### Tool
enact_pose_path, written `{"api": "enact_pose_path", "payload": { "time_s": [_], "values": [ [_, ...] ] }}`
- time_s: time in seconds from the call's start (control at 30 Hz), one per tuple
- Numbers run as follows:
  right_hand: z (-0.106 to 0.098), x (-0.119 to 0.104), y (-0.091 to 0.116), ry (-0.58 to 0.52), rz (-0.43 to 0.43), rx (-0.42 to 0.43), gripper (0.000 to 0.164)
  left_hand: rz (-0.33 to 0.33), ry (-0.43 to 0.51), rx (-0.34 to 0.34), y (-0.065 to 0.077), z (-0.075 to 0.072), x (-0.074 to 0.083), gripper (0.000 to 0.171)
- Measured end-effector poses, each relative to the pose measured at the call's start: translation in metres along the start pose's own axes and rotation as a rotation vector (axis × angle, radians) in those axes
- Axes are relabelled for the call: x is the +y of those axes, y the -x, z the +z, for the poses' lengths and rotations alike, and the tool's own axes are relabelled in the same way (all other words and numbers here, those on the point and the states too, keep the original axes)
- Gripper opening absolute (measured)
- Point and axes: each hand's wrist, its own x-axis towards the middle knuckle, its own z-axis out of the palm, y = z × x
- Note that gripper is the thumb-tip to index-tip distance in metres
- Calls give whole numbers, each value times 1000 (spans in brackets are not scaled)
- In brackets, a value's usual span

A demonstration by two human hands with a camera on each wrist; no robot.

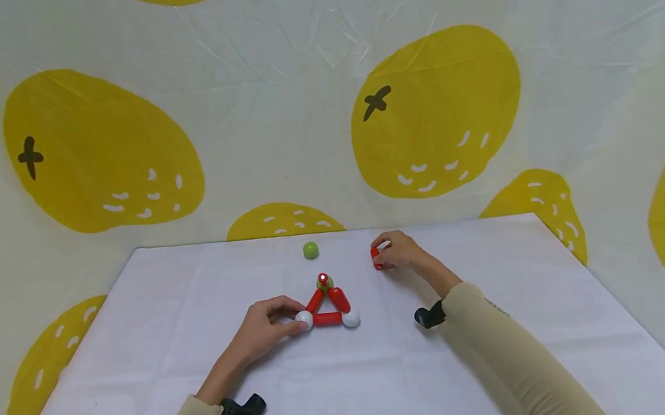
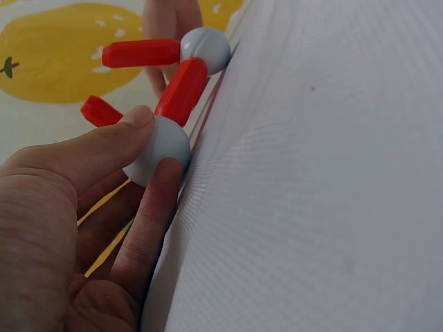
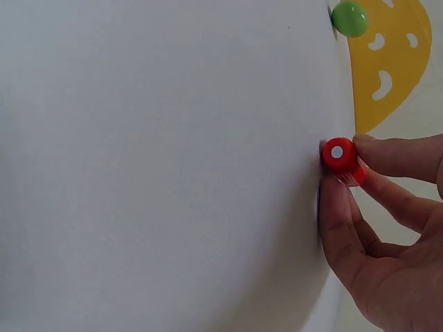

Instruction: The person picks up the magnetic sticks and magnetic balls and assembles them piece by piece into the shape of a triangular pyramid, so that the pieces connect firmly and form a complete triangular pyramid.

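Red magnetic rods (image 1: 327,319) and balls form a triangle on the white table. A left white ball (image 2: 158,149), a right white ball (image 1: 351,318) and a green ball (image 1: 327,283) mark its corners. One red rod end (image 1: 323,278) with a pale dot faces the head camera over the green ball. My left hand (image 1: 267,326) pinches the left white ball between thumb and fingers. Off to the right, my right hand (image 1: 399,250) grips a separate red rod (image 3: 340,153) at the tabletop, its pale-dotted end showing. In the left wrist view another red rod (image 2: 142,52) sticks out from the far white ball.
A loose green ball (image 1: 310,250) lies behind the triangle, near the table's back edge. The white cloth-covered table (image 1: 354,385) meets a backdrop (image 1: 270,104) printed with yellow fruit. Black wrist cameras (image 1: 247,410) sit on both wrists.
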Motion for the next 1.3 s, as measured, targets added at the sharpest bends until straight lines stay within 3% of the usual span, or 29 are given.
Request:
{"api": "enact_pose_path", "payload": {
  "time_s": [0.27, 0.77, 1.3],
  "values": [
    [5, -3, 4, -7, -10, 49, 38, 0, 0, 1, 0, 1, -2, 26],
    [13, -1, 8, -68, -27, 48, 38, 34, -8, 14, 1, 4, -7, 25],
    [25, -43, 42, -141, -171, -3, 33, 7, -7, 17, 1, 4, -5, 26]
  ]
}}
